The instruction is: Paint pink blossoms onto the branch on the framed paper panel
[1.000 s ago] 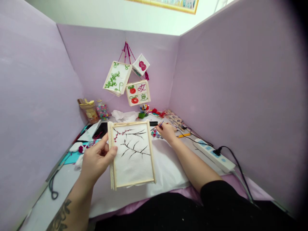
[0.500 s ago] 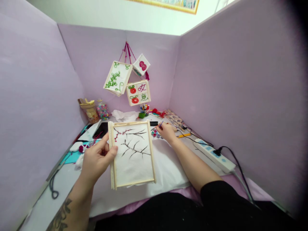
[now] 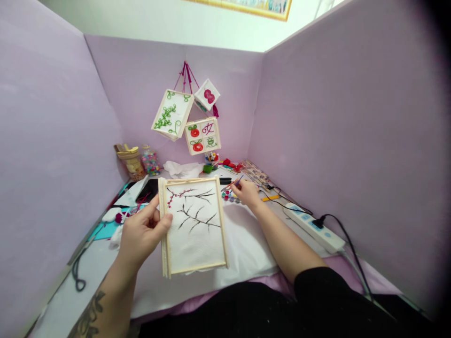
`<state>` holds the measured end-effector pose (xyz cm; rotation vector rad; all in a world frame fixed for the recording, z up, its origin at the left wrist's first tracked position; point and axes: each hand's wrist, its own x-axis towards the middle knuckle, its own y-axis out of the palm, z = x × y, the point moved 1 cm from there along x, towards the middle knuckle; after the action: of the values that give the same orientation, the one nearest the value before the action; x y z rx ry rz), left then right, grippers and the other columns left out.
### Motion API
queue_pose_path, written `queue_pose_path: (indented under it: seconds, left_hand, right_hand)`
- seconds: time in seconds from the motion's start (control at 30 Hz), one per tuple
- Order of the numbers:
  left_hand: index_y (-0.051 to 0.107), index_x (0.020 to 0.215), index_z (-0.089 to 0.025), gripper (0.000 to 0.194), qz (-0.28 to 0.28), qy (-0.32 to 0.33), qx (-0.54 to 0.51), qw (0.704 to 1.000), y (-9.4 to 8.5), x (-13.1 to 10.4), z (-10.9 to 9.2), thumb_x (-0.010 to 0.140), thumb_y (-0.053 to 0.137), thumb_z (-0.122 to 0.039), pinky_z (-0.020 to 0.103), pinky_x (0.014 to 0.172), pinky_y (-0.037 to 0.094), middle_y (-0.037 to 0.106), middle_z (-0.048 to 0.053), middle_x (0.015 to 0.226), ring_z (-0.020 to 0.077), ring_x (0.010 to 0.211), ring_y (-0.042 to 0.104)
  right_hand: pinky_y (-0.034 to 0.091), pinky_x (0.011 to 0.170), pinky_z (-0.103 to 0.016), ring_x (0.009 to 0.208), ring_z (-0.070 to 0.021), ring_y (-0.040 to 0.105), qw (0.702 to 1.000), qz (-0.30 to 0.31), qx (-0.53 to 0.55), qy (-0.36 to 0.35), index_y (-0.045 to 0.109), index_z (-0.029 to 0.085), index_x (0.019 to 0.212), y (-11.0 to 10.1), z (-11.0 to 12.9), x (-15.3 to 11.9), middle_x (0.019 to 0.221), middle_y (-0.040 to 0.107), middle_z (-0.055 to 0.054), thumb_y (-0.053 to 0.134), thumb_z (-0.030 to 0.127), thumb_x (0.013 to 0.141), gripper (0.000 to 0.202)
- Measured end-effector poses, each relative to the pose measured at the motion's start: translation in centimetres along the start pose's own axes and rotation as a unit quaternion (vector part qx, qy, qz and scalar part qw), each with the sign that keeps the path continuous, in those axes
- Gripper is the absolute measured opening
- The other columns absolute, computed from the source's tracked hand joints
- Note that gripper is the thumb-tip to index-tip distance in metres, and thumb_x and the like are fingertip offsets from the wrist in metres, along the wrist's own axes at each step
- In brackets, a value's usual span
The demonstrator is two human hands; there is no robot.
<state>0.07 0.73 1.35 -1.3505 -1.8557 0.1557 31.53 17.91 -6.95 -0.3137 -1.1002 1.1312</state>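
Framed panel [image 3: 195, 244], long axis near upright, top leaning slightly left, shows dark branches, red dots; left fingers [image 3: 162, 226] grip its edge, right fingers [image 3: 240, 188] pinch a brush [image 3: 241, 178].

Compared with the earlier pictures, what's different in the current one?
The right hand has shifted slightly to the right by the paint palette, and the thin brush in its fingers now shows more of its blue end. Nothing was newly gripped or let go. The left hand, the framed picture it holds and the hanging panels look unchanged.
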Motion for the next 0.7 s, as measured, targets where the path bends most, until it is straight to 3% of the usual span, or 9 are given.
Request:
queue_pose_path:
  seconds: [0.7]
  left_hand:
    - [0.06, 0.142, -0.015, 0.066, 0.003, 0.01, -0.004, 1.0, 0.2, 0.1, 0.7, 0.084, 0.062, -0.045, 0.021, 0.05, 0.04, 0.04, -0.009, 0.058, 0.0098, 0.05, 0.04]
  right_hand:
    - [0.037, 0.062, -0.024, 0.058, -0.0133, 0.056, 0.998, 0.032, 0.018, -0.051, 0.067, 0.018, 0.084, 1.3, -0.4, -0.1, 0.062, 0.064, 0.0, 0.059, 0.021, 0.084, 0.008]
